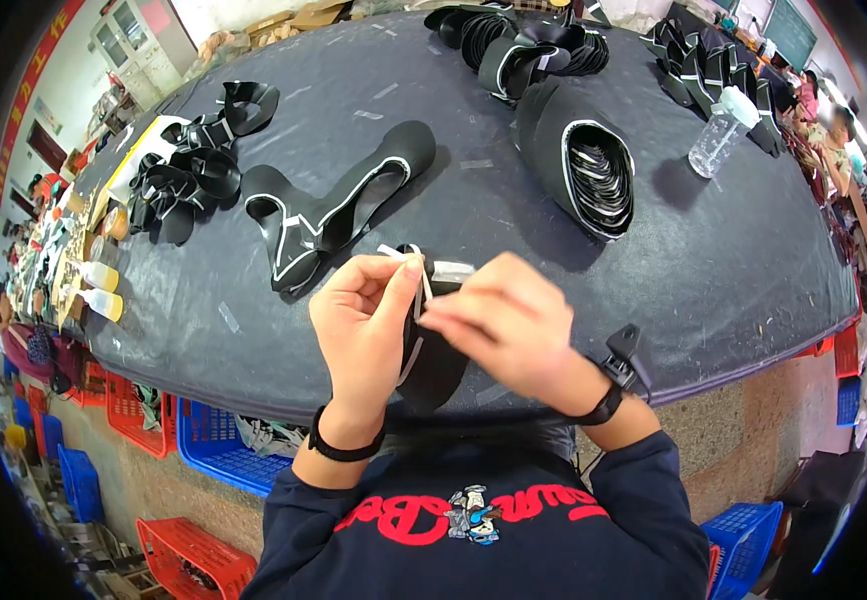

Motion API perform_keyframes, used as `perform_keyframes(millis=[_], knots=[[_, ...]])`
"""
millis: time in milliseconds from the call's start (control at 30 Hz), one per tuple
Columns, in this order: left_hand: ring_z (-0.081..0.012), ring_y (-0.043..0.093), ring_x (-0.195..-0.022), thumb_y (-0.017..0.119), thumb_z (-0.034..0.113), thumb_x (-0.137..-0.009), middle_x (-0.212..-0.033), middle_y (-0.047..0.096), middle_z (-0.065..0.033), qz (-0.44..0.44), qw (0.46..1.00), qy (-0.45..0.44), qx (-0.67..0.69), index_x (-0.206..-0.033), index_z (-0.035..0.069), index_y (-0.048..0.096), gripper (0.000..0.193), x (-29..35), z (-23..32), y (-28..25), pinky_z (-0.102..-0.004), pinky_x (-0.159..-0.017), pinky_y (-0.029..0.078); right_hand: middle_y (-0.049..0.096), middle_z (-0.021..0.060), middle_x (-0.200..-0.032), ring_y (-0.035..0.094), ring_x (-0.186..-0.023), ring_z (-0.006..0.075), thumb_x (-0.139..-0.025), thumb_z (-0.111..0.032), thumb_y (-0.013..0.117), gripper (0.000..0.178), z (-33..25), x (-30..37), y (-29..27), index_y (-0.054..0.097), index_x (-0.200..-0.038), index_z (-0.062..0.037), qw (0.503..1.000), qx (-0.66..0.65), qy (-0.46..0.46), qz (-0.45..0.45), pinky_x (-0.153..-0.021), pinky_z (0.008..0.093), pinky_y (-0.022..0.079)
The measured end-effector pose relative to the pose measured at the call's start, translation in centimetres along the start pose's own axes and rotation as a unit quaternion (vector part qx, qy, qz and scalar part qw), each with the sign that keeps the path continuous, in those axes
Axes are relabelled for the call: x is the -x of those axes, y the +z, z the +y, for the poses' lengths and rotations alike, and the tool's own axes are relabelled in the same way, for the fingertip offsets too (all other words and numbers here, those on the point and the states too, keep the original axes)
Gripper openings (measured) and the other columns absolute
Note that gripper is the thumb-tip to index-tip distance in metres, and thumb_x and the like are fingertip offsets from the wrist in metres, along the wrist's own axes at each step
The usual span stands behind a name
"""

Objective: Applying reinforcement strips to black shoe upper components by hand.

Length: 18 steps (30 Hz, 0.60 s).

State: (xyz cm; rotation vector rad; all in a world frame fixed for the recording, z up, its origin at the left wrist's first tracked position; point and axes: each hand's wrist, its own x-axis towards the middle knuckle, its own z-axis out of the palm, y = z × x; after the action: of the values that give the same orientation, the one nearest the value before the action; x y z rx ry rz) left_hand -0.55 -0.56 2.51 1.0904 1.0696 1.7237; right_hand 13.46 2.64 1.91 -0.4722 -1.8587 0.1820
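Near the table's front edge, my left hand (pixel 362 318) pinches a narrow white strip (pixel 388 250) between thumb and fingers. The strip runs along a black curved piece (pixel 434 372), which looks like a shoe upper and is partly hidden behind my hands. My right hand (pixel 514 318) is closed, its fingertips at the lower part of the strip and slightly blurred. Just beyond my hands lie joined black pieces (pixel 339 205) with white edging. To the right of these sits a nested stack of black pieces (pixel 554 140), its white-rimmed opening towards me.
A dark cover spreads over the table (pixel 254 330). Black pieces (pixel 189 175) are heaped at left, more (pixel 524 50) at the back. A clear bottle (pixel 719 140) stands at right. Yellow-filled bottles (pixel 102 290) are at the left edge. Blue (pixel 219 455) and red crates (pixel 189 555) stand below.
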Motion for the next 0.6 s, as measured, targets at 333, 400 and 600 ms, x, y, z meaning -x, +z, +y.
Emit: perform_keyframes(millis=[333, 400, 600], knots=[[-0.0034, 0.056, -0.066, 0.060, 0.002, -0.085, -0.078, 0.063, -0.0039, 0.041, 0.999, 0.003, 0.034, -0.085, -0.003, 0.061, 0.005, -0.3, 0.4, 0.8, -0.0160, -0.056, 0.043, 0.055, 0.0059, -0.073, 0.055, -0.063, 0.0200, -0.054, 0.000, 0.072, 0.028, -0.1, 0.1, 1.4, 0.065, -0.080, 0.0030, 0.993, 0.060, -0.098, 0.029, -0.052, 0.0290, 0.045], [-0.0031, 0.055, -0.065, 0.060, 0.003, -0.085, -0.078, 0.063, -0.0038, 0.042, 0.998, -0.012, 0.034, -0.085, -0.003, 0.061, 0.006, -0.4, 0.7, 0.7, -0.0158, -0.055, 0.042, 0.054, 0.0060, -0.073, 0.054, -0.065, 0.0205, -0.055, 0.002, 0.075, 0.029, 0.3, 0.2, 1.4, 0.066, -0.082, 0.0034, 0.991, 0.074, -0.111, 0.020, -0.053, 0.0295, 0.044], [-0.0020, 0.052, -0.061, 0.060, 0.007, -0.086, -0.075, 0.061, -0.0022, 0.047, 0.995, -0.059, 0.072, -0.087, -0.002, 0.061, 0.008, -1.0, 0.7, 0.6, -0.0149, -0.051, 0.039, 0.054, 0.0060, -0.079, 0.056, -0.074, 0.0206, -0.053, -0.002, 0.066, 0.035, 0.6, 0.8, 1.6, 0.065, -0.087, 0.0046, 0.979, 0.148, -0.137, -0.020, -0.061, 0.0288, 0.049]])
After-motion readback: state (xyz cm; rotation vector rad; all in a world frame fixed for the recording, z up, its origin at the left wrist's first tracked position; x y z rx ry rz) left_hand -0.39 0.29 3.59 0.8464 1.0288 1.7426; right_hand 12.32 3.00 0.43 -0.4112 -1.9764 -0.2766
